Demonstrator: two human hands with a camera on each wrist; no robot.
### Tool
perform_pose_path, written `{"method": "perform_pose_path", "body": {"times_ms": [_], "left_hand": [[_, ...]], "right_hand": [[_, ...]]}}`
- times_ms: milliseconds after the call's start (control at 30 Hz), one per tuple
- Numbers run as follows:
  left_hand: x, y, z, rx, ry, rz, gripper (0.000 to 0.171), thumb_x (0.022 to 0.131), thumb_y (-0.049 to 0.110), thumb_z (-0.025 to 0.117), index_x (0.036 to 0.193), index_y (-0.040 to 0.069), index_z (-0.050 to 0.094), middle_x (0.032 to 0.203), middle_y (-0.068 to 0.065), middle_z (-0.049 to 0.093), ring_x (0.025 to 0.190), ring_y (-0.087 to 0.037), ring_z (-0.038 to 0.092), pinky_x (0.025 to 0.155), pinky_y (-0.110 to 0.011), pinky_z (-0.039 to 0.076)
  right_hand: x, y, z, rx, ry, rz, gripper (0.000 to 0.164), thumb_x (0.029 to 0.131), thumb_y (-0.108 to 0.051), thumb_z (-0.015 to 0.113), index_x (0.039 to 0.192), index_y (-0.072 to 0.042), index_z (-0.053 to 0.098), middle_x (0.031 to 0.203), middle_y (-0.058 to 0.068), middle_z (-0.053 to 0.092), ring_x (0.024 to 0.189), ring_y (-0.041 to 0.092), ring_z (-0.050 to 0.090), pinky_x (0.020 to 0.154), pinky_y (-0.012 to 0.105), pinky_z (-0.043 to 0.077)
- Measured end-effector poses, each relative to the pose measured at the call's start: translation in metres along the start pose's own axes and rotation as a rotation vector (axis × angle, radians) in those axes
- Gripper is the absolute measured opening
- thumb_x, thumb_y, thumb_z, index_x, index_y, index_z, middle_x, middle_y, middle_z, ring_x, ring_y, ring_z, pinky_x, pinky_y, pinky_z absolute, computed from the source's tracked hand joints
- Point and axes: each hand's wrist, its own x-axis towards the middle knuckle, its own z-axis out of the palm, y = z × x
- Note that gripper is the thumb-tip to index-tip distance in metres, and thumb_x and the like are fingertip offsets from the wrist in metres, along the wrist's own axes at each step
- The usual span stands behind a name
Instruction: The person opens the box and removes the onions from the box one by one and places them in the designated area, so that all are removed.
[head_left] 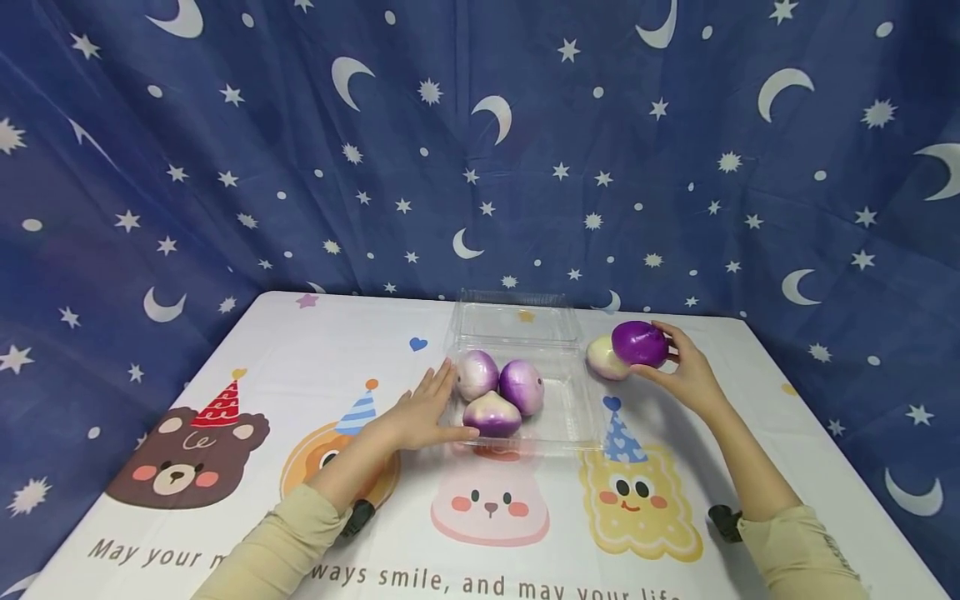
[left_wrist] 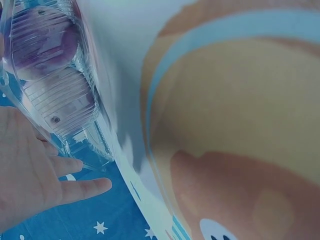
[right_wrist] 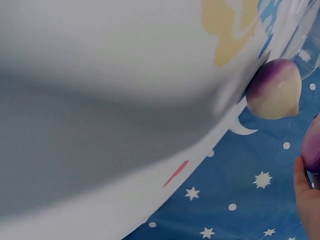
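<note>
My right hand [head_left: 686,375] grips a glossy purple turnip [head_left: 640,344] between thumb and fingers, to the right of the clear plastic box [head_left: 573,408]. Another turnip [head_left: 606,358], mostly pale in the head view, rests on the table beside the box; the right wrist view shows its purple top and pointed white end. Inside the box's front half sit three purple-and-white turnips [head_left: 492,414], close together at the left. Against the box's left side lies my left hand [head_left: 420,417], fingers straight and thumb along the front edge.
The box's hinged lid [head_left: 517,321] lies folded back towards the blue star-patterned curtain [head_left: 480,167]. A white tablecloth [head_left: 375,333] printed with cartoon animals covers the table. Dark straps with small devices [head_left: 724,523] are on both wrists.
</note>
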Motion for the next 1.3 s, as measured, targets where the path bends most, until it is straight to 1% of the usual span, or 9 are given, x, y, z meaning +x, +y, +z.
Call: {"method": "perform_pose_path", "body": {"times_ms": [67,133,200,300,433,667,933,1133,1300], "left_hand": [[0.000,-0.001,0.001,-0.002,0.003,0.004,0.110,0.081,0.067,0.055,0.151,0.004,0.000,0.159,-0.010,-0.009,0.146,-0.037,-0.002,0.108,-0.068,0.014],[0.001,-0.001,0.001,-0.003,0.007,0.007,0.110,0.080,0.068,0.055,0.151,0.004,0.000,0.159,-0.010,-0.008,0.146,-0.037,-0.002,0.108,-0.068,0.015],[0.001,-0.001,0.001,-0.001,0.008,0.006,0.110,0.080,0.068,0.055,0.151,0.004,0.000,0.159,-0.010,-0.008,0.146,-0.037,-0.002,0.108,-0.068,0.015],[0.001,-0.001,0.001,0.002,0.008,0.005,0.110,0.080,0.068,0.055,0.151,0.004,0.000,0.159,-0.010,-0.008,0.146,-0.037,-0.001,0.108,-0.068,0.015],[0.001,-0.001,0.001,0.002,0.005,0.007,0.110,0.081,0.067,0.055,0.151,0.003,0.000,0.159,-0.010,-0.008,0.146,-0.038,-0.001,0.108,-0.068,0.015],[0.000,-0.002,0.002,0.003,0.009,0.009,0.109,0.082,0.067,0.054,0.151,0.003,0.000,0.159,-0.011,-0.007,0.146,-0.039,0.000,0.107,-0.068,0.016],[0.000,-0.001,0.001,0.005,0.011,0.005,0.109,0.081,0.067,0.056,0.151,0.004,0.001,0.159,-0.010,-0.008,0.146,-0.038,-0.001,0.108,-0.068,0.016],[0.000,0.000,0.001,-0.005,0.001,0.000,0.110,0.081,0.066,0.056,0.151,0.004,0.000,0.159,-0.010,-0.008,0.146,-0.037,-0.002,0.108,-0.068,0.015],[0.001,0.000,0.001,0.002,0.009,-0.001,0.109,0.081,0.066,0.056,0.151,0.003,0.001,0.160,-0.011,-0.006,0.146,-0.038,0.000,0.108,-0.068,0.016]], "right_hand": [[0.001,0.003,-0.001,-0.008,0.005,0.002,0.077,0.078,-0.012,0.077,0.140,0.004,0.034,0.135,0.029,0.044,0.118,0.042,0.048,0.095,0.032,0.049],[0.001,0.006,-0.003,-0.010,0.008,-0.003,0.078,0.077,-0.010,0.077,0.139,0.007,0.033,0.135,0.031,0.042,0.119,0.044,0.046,0.096,0.048,0.045],[0.003,0.008,-0.004,-0.008,0.008,-0.001,0.079,0.077,-0.008,0.076,0.139,0.009,0.031,0.135,0.033,0.040,0.120,0.047,0.044,0.096,0.057,0.041],[0.004,0.011,-0.006,-0.003,0.001,0.016,0.080,0.077,-0.008,0.076,0.139,0.011,0.028,0.135,0.035,0.037,0.121,0.049,0.041,0.096,0.062,0.038],[0.006,0.015,-0.008,-0.016,-0.013,0.040,0.081,0.078,-0.009,0.075,0.140,0.011,0.026,0.136,0.035,0.034,0.120,0.050,0.040,0.097,0.062,0.038],[0.008,0.024,-0.008,-0.086,-0.021,0.017,0.079,0.078,-0.008,0.074,0.140,0.011,0.029,0.132,0.036,0.035,0.116,0.049,0.042,0.094,0.063,0.040],[0.012,0.034,-0.006,-0.140,-0.040,0.021,0.078,0.077,-0.008,0.075,0.137,0.013,0.030,0.130,0.037,0.035,0.119,0.053,0.038,0.097,0.066,0.035],[0.013,0.039,-0.009,-0.177,-0.080,0.060,0.078,0.078,-0.011,0.074,0.137,0.014,0.030,0.132,0.039,0.036,0.121,0.055,0.037,0.100,0.066,0.032],[0.016,0.046,-0.007,-0.208,-0.137,0.134,0.081,0.079,-0.016,0.074,0.139,0.014,0.027,0.136,0.040,0.033,0.125,0.055,0.033,0.103,0.065,0.029]]}}
